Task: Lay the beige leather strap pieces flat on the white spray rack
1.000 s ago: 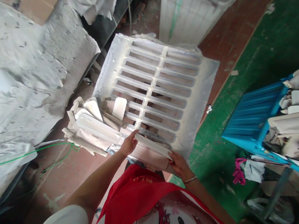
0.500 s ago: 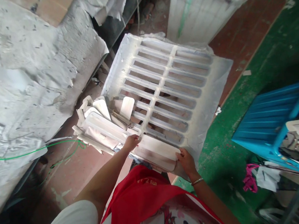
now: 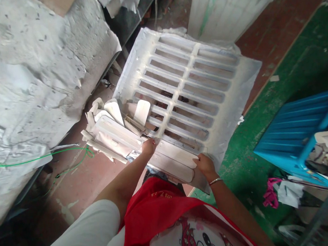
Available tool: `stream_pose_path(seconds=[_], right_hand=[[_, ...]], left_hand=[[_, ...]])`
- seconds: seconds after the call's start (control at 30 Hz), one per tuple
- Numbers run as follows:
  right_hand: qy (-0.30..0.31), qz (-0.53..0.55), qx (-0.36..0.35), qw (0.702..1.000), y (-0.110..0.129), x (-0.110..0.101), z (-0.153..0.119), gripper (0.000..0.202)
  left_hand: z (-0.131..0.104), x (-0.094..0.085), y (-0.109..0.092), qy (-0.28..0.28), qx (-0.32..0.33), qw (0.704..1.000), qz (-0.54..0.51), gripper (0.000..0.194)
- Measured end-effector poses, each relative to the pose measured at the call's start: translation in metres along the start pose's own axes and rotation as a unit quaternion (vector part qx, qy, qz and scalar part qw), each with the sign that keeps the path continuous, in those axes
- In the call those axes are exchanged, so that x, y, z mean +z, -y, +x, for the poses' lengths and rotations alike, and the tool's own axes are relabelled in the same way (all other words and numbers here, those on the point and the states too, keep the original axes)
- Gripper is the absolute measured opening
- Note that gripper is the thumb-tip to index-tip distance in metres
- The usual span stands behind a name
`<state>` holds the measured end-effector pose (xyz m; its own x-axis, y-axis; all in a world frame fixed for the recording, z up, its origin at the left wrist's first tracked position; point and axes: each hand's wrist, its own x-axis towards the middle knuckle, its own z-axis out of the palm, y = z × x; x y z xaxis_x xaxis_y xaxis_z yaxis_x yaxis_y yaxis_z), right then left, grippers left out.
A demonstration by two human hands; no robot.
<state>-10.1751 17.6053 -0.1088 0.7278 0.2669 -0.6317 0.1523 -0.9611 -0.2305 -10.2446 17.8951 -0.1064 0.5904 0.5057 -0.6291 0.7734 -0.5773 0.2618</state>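
Observation:
A long pale flat panel (image 3: 176, 151) lies along the near edge of a white sheet with rows of long slots (image 3: 175, 94). My left hand (image 3: 149, 147) pinches the panel's left end, beside the sheet's middle bar. At its right end, my right hand (image 3: 206, 166) grips the corner between thumb and fingers. A second pale panel with a rounded corner (image 3: 183, 172) lies just below, nearer my body. To the left of my left hand is a pile of pale panels and flaps (image 3: 116, 137), some with rounded ends.
A table covered with spotted white sheeting (image 3: 45, 65) stands on the left. Behind the slotted sheet is a large whitish bin (image 3: 217, 13). On the right, a blue crate (image 3: 294, 126) sits near pale pieces. A green cord (image 3: 68, 148) trails at left.
Both hands have moved slightly up the sheet with the held panel, away from the rounded panel below it. The whole view has shifted a little.

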Motion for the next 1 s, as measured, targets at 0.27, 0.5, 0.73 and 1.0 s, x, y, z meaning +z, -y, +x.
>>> stream_pose_path(seconds=[0.27, 0.5, 0.73, 1.0], right_hand=[[0.006, -0.09, -0.006, 0.996, 0.008, -0.003, -0.008, 0.026], [0.01, -0.149, -0.016, 0.989, 0.016, -0.019, -0.01, 0.035], [0.061, 0.039, -0.064, 0.995, 0.047, -0.032, 0.005, 0.011], [0.207, 0.489, -0.039, 0.846, 0.238, 0.019, 0.004, 0.026]], left_hand=[[0.0, 0.008, 0.006, 0.0, 0.053, 0.999, 0.007, 0.014], [-0.011, 0.012, -0.01, -0.034, 0.046, 0.997, 0.052, 0.03], [-0.047, -0.037, 0.037, -0.152, 0.137, 0.978, -0.036, 0.021], [0.009, -0.191, 0.123, -0.323, -0.075, 0.943, -0.015, 0.057]])
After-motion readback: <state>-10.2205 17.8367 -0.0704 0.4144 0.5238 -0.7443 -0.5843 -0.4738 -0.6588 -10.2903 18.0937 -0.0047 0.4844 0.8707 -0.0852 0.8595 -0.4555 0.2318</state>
